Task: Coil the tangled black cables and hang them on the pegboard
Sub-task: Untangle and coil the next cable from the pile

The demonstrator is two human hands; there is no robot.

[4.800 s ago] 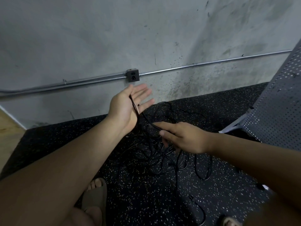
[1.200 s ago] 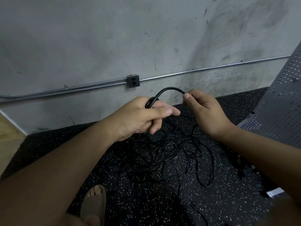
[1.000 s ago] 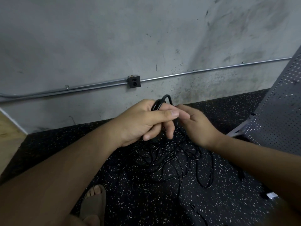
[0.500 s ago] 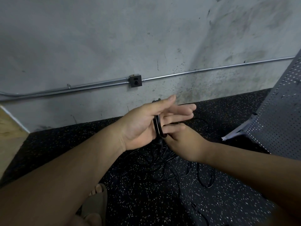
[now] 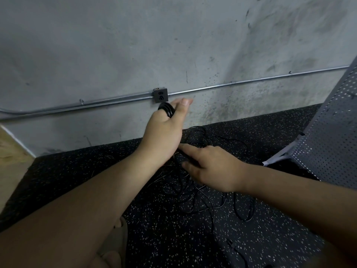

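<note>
Head view: the left hand (image 5: 162,136) is raised with its back to the camera, and several black cable loops (image 5: 167,111) lie in the crook of its thumb. Its fingers are hidden behind the hand, so whether they curl round the loops cannot be told. Just below its wrist the right hand (image 5: 214,169) pinches a black strand (image 5: 188,158) between its fingers, over the tangled black cables (image 5: 195,192) lying on the speckled rubber floor (image 5: 260,238) — the grey pegboard (image 5: 328,136) stands tilted at the right edge, apart from the tangle.

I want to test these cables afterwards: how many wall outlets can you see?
1. The wall outlet sits on the metal conduit low on the concrete wall, just above the left hand. Others may be hidden behind the pegboard.
</note>
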